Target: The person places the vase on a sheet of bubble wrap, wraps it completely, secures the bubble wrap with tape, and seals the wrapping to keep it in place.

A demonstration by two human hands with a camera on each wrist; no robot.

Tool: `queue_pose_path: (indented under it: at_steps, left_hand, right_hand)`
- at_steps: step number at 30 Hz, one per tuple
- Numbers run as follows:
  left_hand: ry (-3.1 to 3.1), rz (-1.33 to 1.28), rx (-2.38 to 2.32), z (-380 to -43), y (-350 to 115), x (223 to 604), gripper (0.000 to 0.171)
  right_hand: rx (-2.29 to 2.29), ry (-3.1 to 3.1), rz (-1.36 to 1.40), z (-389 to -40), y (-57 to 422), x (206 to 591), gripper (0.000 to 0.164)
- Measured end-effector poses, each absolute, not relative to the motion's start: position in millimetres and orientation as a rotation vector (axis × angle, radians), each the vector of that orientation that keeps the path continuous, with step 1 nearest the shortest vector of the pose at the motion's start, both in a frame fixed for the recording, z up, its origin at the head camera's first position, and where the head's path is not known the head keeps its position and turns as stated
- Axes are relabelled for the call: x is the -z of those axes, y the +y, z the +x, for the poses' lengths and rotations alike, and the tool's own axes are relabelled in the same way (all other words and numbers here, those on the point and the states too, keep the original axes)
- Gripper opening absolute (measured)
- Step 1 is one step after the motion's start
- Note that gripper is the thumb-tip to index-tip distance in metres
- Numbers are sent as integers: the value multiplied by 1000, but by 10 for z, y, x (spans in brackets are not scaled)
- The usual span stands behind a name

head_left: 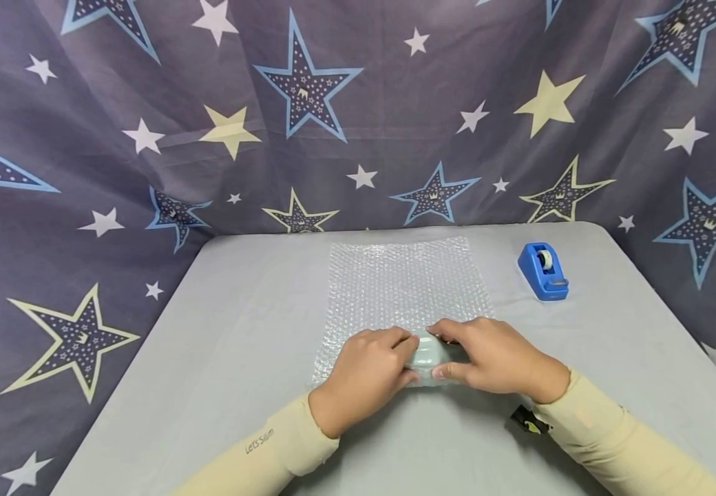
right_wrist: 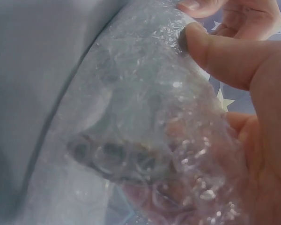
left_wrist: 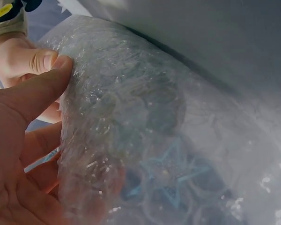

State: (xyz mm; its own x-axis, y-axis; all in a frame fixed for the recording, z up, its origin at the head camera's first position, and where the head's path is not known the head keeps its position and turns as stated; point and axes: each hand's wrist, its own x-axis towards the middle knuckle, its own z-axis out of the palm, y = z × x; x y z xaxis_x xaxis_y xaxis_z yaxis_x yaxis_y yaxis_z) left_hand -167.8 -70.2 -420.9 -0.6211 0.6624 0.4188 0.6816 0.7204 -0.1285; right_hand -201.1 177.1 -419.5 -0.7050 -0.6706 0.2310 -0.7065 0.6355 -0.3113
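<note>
A glossy, pale green object point(head_left: 426, 351) with a rounded surface lies between the two hands, at the near edge of a roughly square sheet of clear plastic bubble wrap point(head_left: 404, 282). Part of the film passes over the object: in both wrist views its greenish shape shows blurred through the bubbles, and in the right one a dark band shows through as well. Its exact form is hard to tell.

The left hand point(head_left: 370, 365) grips the wrapped object from its left side, thumb on the near side and fingers bent over the top. The right hand point(head_left: 497, 355) holds the other side in a wider grasp — thumb toward the person, index finger reaching over the far side. In the wrist views each thumb presses on the film's edge, with fingers behind the sheet.

Long cream-coloured fabric sleeves point(head_left: 630, 434) cover both forearms; the left one bears small dark lettering. A small black device with a yellow-green mark point(head_left: 530, 420) sits beneath the right cuff.

The sheet spreads away from the person over a table covered in pale grey cloth point(head_left: 240, 324). Well apart from it, toward the far right corner, stands a blue plastic tape dispenser point(head_left: 546, 279) carrying a white roll point(head_left: 545, 260). Behind the table hangs a dark grey-purple fabric curtain point(head_left: 389, 131) printed with blue, yellow and white stars.
</note>
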Motion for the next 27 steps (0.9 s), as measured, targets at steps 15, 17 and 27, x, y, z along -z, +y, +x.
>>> queue_pose_path:
  at_steps: [15,17,27]
  left_hand:
    - [-2520,-1043,104,-1690,-727,4178,46]
    - [-2524,-1041,106,-1692,-723,4176,44]
    - [-2571,-1020,193,-1709,-694,4137,44]
  right_hand:
    - [-563,-2861,1120,-2012,1714,4104,56]
    - [-551,-2863,1117,-2010,1709,4098,56]
    - [-426,-2824,1114,-1980,1717,4117,59]
